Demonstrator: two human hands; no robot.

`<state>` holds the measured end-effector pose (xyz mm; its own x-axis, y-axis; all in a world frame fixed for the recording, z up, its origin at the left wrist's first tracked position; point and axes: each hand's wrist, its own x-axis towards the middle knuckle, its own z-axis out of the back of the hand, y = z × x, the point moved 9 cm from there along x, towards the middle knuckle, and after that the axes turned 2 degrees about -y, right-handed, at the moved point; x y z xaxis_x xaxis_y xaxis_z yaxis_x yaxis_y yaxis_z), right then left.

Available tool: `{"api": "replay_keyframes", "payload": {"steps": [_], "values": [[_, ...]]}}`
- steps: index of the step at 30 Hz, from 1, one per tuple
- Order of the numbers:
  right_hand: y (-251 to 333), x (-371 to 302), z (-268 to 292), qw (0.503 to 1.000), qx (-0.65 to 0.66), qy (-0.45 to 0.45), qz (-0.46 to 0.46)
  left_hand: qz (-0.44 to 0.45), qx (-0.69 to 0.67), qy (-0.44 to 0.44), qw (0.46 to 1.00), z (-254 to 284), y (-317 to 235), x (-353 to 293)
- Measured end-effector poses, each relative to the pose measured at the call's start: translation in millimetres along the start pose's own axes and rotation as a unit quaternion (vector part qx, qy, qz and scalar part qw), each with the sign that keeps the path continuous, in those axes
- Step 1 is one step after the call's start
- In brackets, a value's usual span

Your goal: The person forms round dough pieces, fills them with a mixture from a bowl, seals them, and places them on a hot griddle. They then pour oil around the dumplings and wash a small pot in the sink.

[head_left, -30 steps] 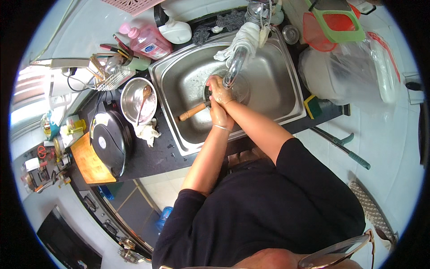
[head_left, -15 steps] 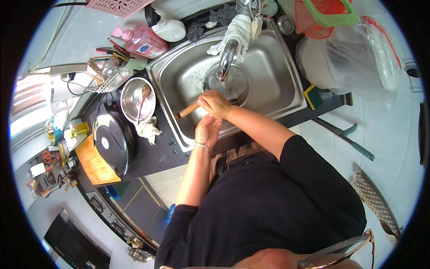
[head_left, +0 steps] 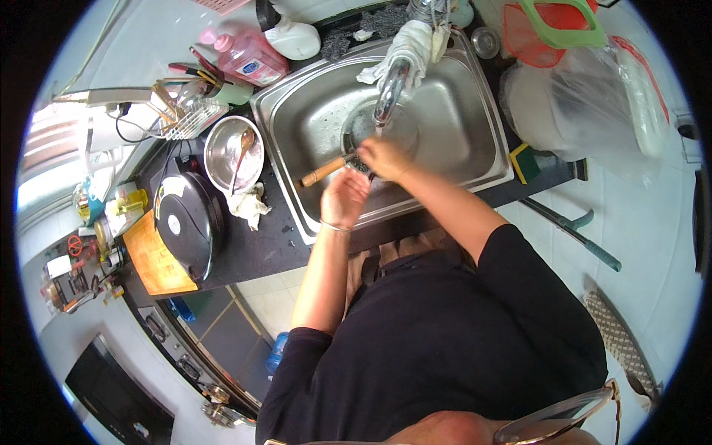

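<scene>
In the steel sink [head_left: 452, 159] lies a round vessel, pan-like, with a wooden handle [head_left: 324, 171] pointing to the lower left. The faucet [head_left: 391, 93] hangs above it, wrapped in a white cloth [head_left: 409, 53], and water seems to run from its spout. My right hand [head_left: 384, 157] is just below the spout, by the inner end of the handle; motion blurs its fingers. My left hand [head_left: 346, 199] is palm up at the near side of the sink, its fingers stretched out below the handle. Part of the vessel is hidden behind my right hand.
Left of the sink stand a metal bowl [head_left: 215, 159] with a wooden spoon [head_left: 245, 142], a crumpled white cloth [head_left: 250, 209] and a black round appliance [head_left: 185, 222]. Bottles stand behind, including a pink one [head_left: 256, 61]. A green-and-yellow sponge [head_left: 525, 163] lies right of the sink.
My right hand has left the wooden handle's grip and moved right, toward the water. My left hand's fingers have come into fuller view, spread out. The whole view has shifted slightly.
</scene>
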<state>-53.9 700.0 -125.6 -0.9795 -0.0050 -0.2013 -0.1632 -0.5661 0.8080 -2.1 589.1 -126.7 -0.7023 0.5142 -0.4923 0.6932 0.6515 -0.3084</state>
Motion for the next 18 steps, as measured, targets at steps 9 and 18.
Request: {"api": "replay_keyframes", "payload": {"steps": [9, 18], "values": [[-99.8, 56.4, 5.6, 0.97, -0.171, 0.068, -0.16, -0.074, 0.91, -0.126, 0.388, 35.5, -61.8, 21.8], [-116.5, 80.4, -46.1, 0.918, -0.3, 0.176, -0.191, 0.072, 0.913, -0.125, 0.382, 89.0, -55.8, 53.7]]}}
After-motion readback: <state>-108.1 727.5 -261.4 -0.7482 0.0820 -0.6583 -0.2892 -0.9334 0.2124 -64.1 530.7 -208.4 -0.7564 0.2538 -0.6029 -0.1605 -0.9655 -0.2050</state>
